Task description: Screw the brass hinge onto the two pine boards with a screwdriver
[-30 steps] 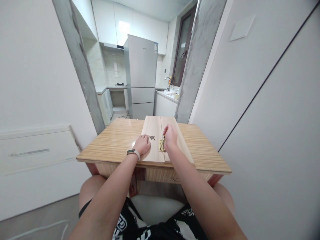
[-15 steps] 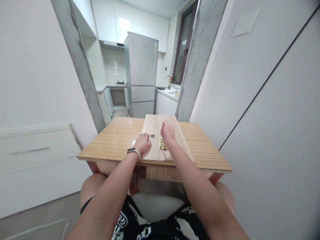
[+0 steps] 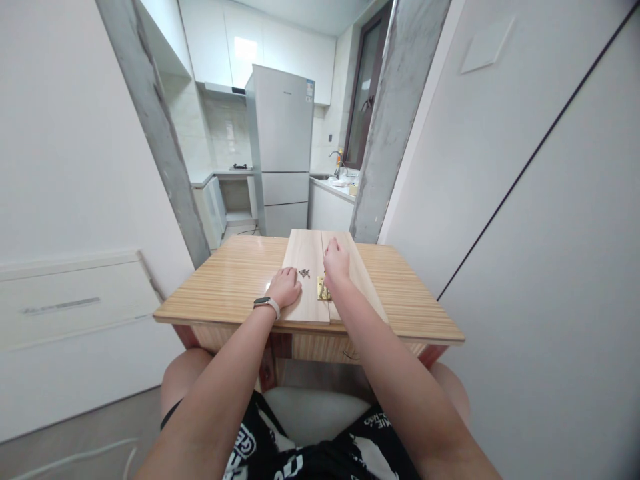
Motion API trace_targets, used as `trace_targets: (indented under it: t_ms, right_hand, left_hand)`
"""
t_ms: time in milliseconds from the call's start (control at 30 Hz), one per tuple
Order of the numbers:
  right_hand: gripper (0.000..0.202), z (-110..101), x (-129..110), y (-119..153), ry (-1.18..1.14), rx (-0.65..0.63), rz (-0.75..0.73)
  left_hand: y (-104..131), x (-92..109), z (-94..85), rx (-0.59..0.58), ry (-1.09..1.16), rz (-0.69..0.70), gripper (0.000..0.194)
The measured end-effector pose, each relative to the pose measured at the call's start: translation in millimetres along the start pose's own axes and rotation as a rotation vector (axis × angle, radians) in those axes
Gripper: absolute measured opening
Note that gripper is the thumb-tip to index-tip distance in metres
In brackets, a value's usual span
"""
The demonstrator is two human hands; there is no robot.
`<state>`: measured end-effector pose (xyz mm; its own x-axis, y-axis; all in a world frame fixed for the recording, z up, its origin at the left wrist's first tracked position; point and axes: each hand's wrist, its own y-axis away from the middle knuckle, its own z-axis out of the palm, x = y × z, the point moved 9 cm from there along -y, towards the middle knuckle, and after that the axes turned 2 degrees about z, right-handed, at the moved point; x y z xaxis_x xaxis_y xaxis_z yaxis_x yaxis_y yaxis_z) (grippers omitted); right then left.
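Two light wooden boards on the table [image 3: 230,277], lying lengthwise away from the person, long edges meeting at a narrow seam. Left hand [image 3: 285,287] palm down at the outer edge of the left board [image 3: 305,250], fingers lying close together, loosely bent, clasping nothing that shows; pale-strapped band [image 3: 269,305] with a dark face on that wrist. Just beside its fingertips, on the same board, a small heap of dark metal bits [image 3: 305,273], screw-like, too small to make out singly. Gold-coloured metal plate [image 3: 321,287] at the seam, mostly on the left board, nearer the person's end; its right side passes behind the right hand [image 3: 337,261]. Right hand raised over the seam and the right board [image 3: 364,280], fingers bent inward and drawn narrow, tips largely hidden; cannot tell what, if anything, they hold, nor whether they touch the plate. Something thin and dark shows against the gold, too small to identify. Person seated, knees to either side under the table edge, dark shorts [image 3: 325,460] with white print. Beyond the table: a tall silver refrigerator [image 3: 285,123], white cabinets [image 3: 290,60] behind it, sink tap [image 3: 335,159] to its right.
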<state>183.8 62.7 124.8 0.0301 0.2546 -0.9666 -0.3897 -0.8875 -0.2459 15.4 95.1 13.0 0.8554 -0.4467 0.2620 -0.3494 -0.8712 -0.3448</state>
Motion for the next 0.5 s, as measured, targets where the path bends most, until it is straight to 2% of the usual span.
trace_targets:
  t_ms: [33,100,167,233,333,367,400,433,500]
  right_hand:
    - [0.047,-4.6,0.5,1.7,-0.019,0.087,0.001]
    - [0.043,-7.2,1.6,4.9,-0.071,0.166,0.022]
    - [0.038,-2.2,1.6,4.9,-0.130,0.114,0.062]
    - [0.037,6.1,0.3,3.8,-0.183,-0.021,0.117]
    - [0.043,31.1,-2.7,10.9,-0.208,-0.416,0.217]
    - [0.045,36.6,-3.8,15.0,-0.208,-0.519,0.237]
    - [0.046,38.5,-5.1,17.3,-0.205,-0.570,0.240]
    - [0.046,36.4,-6.5,16.4,-0.195,-0.558,0.221]
    - [0.045,22.4,-8.8,8.5,-0.162,-0.387,0.145]
  left_hand:
    - [-0.3,0.2,0.2,0.003,-0.004,0.005,0.039]
    - [-0.8,0.4,0.7,0.008,-0.009,0.012,0.039]
    - [-1.0,0.2,1.4,0.009,-0.011,0.015,0.039]
    - [-1.0,0.3,1.5,0.013,-0.013,0.021,0.039]
    - [-0.6,0.4,0.8,0.021,-0.014,0.026,0.039]
    - [-0.5,0.1,0.7,0.023,-0.015,0.023,0.039]
    - [-0.4,-0.2,0.6,0.023,-0.016,0.020,0.039]
    - [-0.4,-0.4,0.6,0.023,-0.016,0.017,0.039]
    - [-0.5,-0.3,0.5,0.026,-0.016,0.017,0.039]
